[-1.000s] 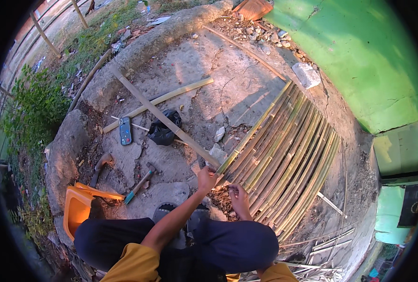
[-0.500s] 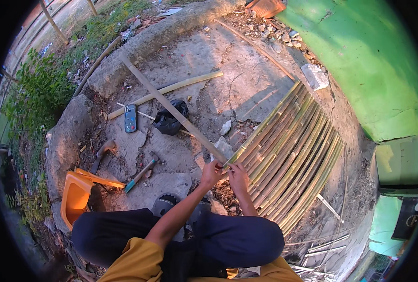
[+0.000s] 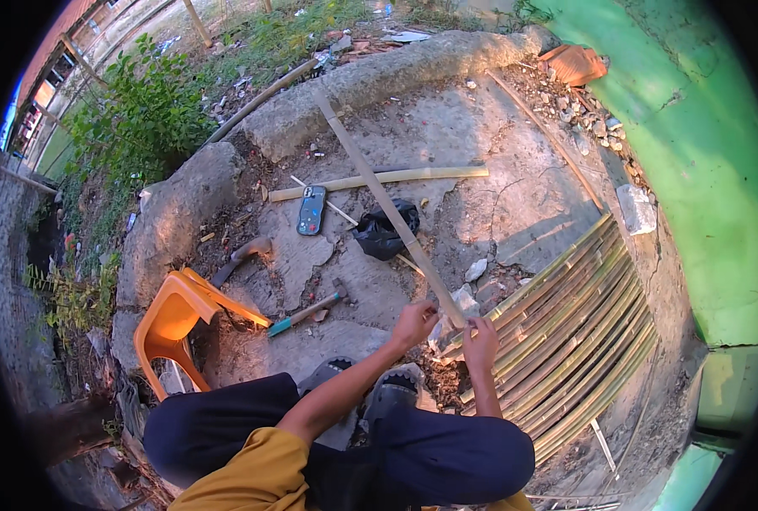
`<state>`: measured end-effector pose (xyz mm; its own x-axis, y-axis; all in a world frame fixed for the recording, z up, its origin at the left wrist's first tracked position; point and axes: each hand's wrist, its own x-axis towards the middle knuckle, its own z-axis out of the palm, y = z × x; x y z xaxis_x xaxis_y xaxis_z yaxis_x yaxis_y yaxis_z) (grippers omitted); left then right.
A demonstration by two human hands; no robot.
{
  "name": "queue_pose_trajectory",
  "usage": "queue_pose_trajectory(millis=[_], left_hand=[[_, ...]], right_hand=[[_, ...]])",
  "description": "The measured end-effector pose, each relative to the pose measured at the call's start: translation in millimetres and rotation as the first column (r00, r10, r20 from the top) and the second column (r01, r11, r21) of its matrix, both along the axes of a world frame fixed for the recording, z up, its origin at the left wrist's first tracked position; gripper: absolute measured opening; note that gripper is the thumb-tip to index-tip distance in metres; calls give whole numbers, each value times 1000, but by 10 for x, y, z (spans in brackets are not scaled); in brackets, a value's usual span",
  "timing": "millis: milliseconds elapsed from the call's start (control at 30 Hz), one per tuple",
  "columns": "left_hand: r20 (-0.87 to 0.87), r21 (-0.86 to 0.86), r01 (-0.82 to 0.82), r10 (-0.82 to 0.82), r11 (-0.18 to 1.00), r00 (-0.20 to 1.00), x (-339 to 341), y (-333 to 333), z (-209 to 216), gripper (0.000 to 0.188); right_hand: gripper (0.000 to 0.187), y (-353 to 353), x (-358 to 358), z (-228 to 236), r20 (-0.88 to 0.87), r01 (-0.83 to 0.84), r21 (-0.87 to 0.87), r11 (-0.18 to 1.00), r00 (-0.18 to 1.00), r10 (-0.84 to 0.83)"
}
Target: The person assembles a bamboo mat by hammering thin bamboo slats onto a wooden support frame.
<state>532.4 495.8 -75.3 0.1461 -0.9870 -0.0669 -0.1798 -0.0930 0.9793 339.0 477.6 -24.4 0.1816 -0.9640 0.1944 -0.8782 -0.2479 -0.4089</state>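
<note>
A long, flat bamboo strip (image 3: pixel 370 175) runs from the far concrete rim down to my hands, its near end by the corner of a panel of bamboo slats (image 3: pixel 566 332). My right hand (image 3: pixel 481 346) is closed with its fingertips at that near end. Just left of the strip, my left hand (image 3: pixel 415 324) is raised with its fingers pinched together. Whatever sits between the left fingertips is too small to make out. Beneath the strip lie a black plastic bag (image 3: pixel 386 232) and a pale stone (image 3: pixel 464 300).
An orange plastic chair (image 3: pixel 173 311) lies at the left, near a hammer (image 3: pixel 307 314) and a curved-handled blade (image 3: pixel 241 259). A phone (image 3: pixel 311 210) rests by another bamboo strip (image 3: pixel 430 174). A green wall (image 3: pixel 703 170) bounds the right; a concrete rim (image 3: pixel 387 85) curves behind.
My hands have come apart: the left has drawn away from the strip's end, while the right stays at it. The whole view has swung, shifting the scene rightward and down.
</note>
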Motion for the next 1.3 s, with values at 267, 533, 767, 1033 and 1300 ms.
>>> queue_pose_trajectory(millis=[267,533,767,1033,1300], left_hand=[[538,-53,-480,430,875,725,1618,821,-622,39],[796,225,-305,5,926,605,2134,1218,-1093,40],[718,285,-209,-64,936,693,2313,1290,-1020,40],[669,279,-153,-77,948,739,2408,1148,-389,40],[652,162,-200,48,966,757,2531,1115,-455,24]], right_hand=[[30,-586,1937,-341,39,-664,117,738,746,665],[17,-1634,2784,-1183,-459,-426,169,889,764,453],[22,-1545,2778,-1157,-293,-331,209,920,877,381],[17,-1655,2650,-1388,-536,-369,43,928,775,333],[11,-1494,2690,-1447,-322,-352,-11,936,887,330]])
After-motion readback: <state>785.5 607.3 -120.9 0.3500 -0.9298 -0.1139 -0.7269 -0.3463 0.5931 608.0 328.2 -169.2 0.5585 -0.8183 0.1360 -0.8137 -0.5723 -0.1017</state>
